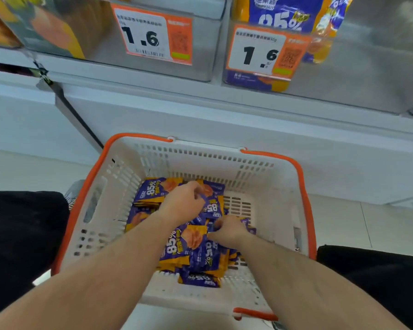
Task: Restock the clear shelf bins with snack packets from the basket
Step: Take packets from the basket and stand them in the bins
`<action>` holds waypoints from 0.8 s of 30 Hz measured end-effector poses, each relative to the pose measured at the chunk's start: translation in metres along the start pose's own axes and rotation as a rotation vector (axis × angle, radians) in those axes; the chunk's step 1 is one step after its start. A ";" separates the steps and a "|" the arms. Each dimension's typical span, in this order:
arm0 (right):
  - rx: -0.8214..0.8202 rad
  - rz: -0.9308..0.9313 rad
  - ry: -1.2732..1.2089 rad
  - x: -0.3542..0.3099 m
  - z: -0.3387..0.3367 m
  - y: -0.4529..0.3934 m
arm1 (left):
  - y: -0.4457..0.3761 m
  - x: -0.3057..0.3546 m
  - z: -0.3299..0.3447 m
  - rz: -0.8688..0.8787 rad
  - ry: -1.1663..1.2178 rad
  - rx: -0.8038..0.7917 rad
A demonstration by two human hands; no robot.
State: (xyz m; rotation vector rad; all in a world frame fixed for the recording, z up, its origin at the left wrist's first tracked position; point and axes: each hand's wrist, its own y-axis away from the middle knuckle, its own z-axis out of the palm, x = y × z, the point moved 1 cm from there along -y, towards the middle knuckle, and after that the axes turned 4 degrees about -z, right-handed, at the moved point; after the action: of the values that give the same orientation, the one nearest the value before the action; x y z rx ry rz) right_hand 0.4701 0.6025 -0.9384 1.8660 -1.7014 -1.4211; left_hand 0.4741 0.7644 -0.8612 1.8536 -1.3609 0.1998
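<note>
Many snack packets (188, 244) in basket (260, 186)

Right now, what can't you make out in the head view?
- Left hand and right hand fingertips: buried among the snack packets, packets gripped uncountable.
- Basket packet total: piled, overlapping.
- Right clear bin fill: cut off by top edge.
- Price tag small print: blurred.

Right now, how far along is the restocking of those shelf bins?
Partly done, it seems: the right bin above already shows purple packets. In hand: both the left hand and right hand are down in the basket, fingers gathering packets. Left: a sizeable pile of purple snack packets is in the basket, so plenty remains.
</note>
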 end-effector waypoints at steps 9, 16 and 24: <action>0.123 0.124 -0.251 -0.027 0.009 -0.007 | -0.002 -0.007 0.003 -0.084 0.034 -0.060; 0.171 0.241 -0.963 -0.014 -0.038 0.021 | -0.005 -0.018 0.009 -0.316 0.270 -0.080; 0.118 -0.002 -1.238 -0.043 -0.067 0.042 | 0.000 0.010 0.010 -0.472 0.839 -0.251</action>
State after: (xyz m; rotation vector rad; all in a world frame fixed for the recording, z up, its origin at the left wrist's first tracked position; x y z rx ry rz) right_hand 0.5017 0.5994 -0.8538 0.9401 -2.1945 -2.8249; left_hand 0.4750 0.7506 -0.8626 1.5427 -0.3460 0.4686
